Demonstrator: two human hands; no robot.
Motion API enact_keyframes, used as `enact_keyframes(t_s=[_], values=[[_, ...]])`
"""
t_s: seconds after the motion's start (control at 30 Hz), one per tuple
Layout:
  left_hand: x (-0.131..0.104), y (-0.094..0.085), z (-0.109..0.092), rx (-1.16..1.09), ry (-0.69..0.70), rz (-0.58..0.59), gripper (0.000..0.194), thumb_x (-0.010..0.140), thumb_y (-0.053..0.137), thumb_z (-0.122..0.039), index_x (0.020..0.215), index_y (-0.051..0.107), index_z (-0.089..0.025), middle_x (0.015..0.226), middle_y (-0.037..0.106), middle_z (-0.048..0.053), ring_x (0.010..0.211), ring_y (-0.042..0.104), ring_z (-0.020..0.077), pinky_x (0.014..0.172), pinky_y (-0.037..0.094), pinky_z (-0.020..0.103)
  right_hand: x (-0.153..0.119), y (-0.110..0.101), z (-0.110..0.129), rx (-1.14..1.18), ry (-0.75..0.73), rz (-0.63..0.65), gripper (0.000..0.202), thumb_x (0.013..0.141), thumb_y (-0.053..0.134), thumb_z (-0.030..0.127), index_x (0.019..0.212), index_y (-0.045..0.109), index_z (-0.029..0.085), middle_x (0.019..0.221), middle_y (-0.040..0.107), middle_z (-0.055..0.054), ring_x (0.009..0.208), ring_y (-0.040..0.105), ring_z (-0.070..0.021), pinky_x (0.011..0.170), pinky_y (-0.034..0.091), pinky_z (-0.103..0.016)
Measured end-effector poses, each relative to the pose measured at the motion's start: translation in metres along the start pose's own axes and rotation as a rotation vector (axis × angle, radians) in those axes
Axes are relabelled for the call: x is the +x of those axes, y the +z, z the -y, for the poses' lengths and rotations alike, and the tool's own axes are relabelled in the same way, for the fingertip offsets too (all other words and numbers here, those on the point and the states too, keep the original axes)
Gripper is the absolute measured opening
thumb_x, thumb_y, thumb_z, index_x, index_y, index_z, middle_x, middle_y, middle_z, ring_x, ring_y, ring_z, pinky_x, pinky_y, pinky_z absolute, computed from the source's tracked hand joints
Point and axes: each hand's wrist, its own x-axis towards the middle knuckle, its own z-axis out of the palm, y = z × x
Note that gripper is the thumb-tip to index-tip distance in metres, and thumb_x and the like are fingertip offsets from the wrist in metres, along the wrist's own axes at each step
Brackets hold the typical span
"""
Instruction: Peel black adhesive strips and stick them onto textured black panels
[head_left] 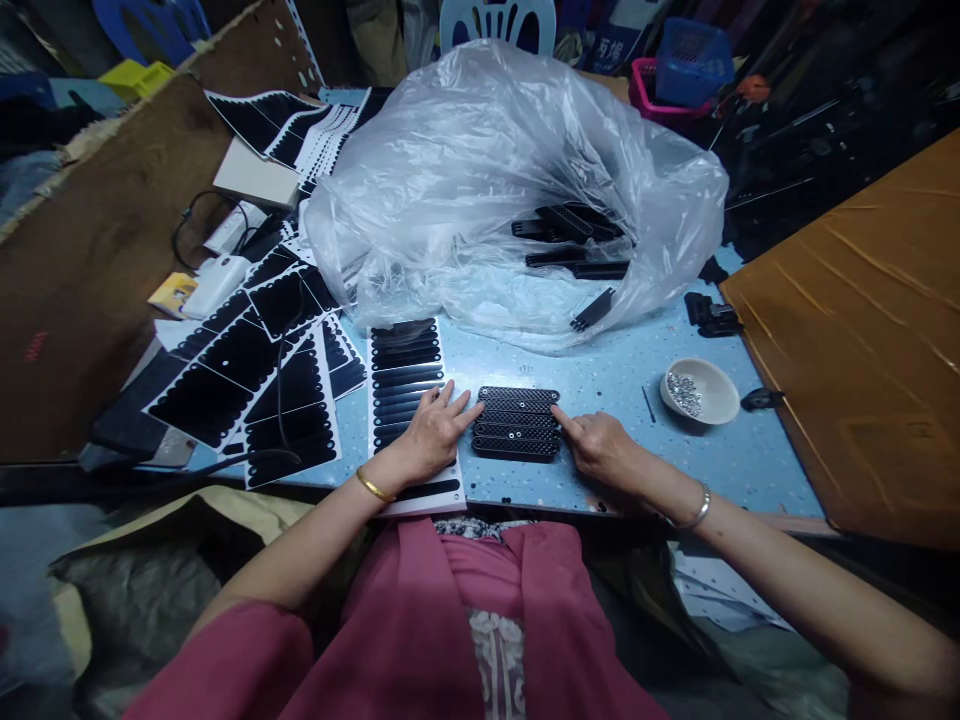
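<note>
Several black strips with a textured face (517, 424) lie side by side in a stack on the blue table, with small silver rings on them. My left hand (431, 435) rests over a white sheet of black stickers (407, 385), its fingers spread and the index fingertip at the strips' left end. On the other side, my right hand (604, 445) reaches in with the index finger stretched out to the upper right corner of the strips. Its other fingers curl beneath and are partly hidden. I see nothing held in either hand.
A white bowl (712, 388) of small silver parts stands at right, beside a thin dark stick (648, 404). Behind, a large clear plastic bag (480, 150) holds more black pieces. Loose sticker sheets (289, 395) and a cable cover the left. Brown boards (862, 330) flank the table.
</note>
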Motion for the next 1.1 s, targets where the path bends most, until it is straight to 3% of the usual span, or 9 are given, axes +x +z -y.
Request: enact_keyframes(t_s=[0.17,0.33,0.57,0.7,0.87,1.1], values=[[0.007,-0.005,0.005,0.038,0.013,0.031,0.059,0.076,0.05,0.0,0.132,0.056,-0.018,0.131,0.058,0.017,0.132,0.044,0.0394,0.097,0.038,0.056,0.001,0.001,-0.002,0.032,0.006,-0.015,0.059,0.074,0.042,0.003,0.132,0.049,-0.003,0.066,0.065,-0.009,0.057,0.052,-0.0177,0.056,0.035,-0.029],[0.016,-0.007,0.006,0.007,0.005,0.046,0.056,0.076,0.049,0.0,0.129,0.058,-0.018,0.129,0.061,0.015,0.13,0.046,0.038,0.096,0.039,0.055,0.002,0.005,-0.006,0.117,0.021,-0.054,0.055,0.079,0.042,0.005,0.135,0.048,0.005,0.069,0.067,-0.007,0.059,0.055,-0.017,0.056,0.036,-0.027],[0.007,0.003,0.01,-0.076,0.006,-0.064,0.06,0.074,0.046,0.001,0.129,0.057,-0.019,0.132,0.061,0.011,0.129,0.048,0.0352,0.096,0.039,0.053,-0.001,0.012,-0.003,0.088,0.004,-0.141,0.062,0.075,0.043,0.003,0.137,0.044,0.003,0.066,0.065,-0.006,0.057,0.053,-0.017,0.055,0.037,-0.027],[0.006,0.006,0.009,-0.054,-0.014,-0.114,0.062,0.074,0.046,0.001,0.133,0.054,-0.016,0.133,0.059,0.015,0.132,0.045,0.0369,0.096,0.039,0.053,0.0,0.011,-0.003,0.113,-0.016,-0.155,0.066,0.073,0.044,0.002,0.139,0.042,0.002,0.066,0.064,-0.006,0.057,0.053,-0.0171,0.055,0.038,-0.027],[0.011,0.003,0.004,0.032,-0.008,-0.044,0.061,0.075,0.047,0.001,0.132,0.057,-0.018,0.13,0.06,0.017,0.13,0.045,0.0397,0.094,0.038,0.055,0.001,0.007,-0.002,0.113,0.002,-0.107,0.064,0.074,0.043,0.002,0.137,0.046,0.001,0.066,0.065,-0.008,0.057,0.053,-0.0179,0.055,0.039,-0.028],[0.014,0.003,0.006,-0.033,-0.018,-0.004,0.06,0.079,0.045,-0.002,0.134,0.056,-0.023,0.127,0.063,0.012,0.123,0.052,0.0324,0.09,0.041,0.048,0.002,0.002,-0.002,0.093,-0.005,-0.101,0.058,0.074,0.042,0.001,0.132,0.05,-0.001,0.066,0.065,-0.009,0.057,0.053,-0.0177,0.056,0.039,-0.029]])
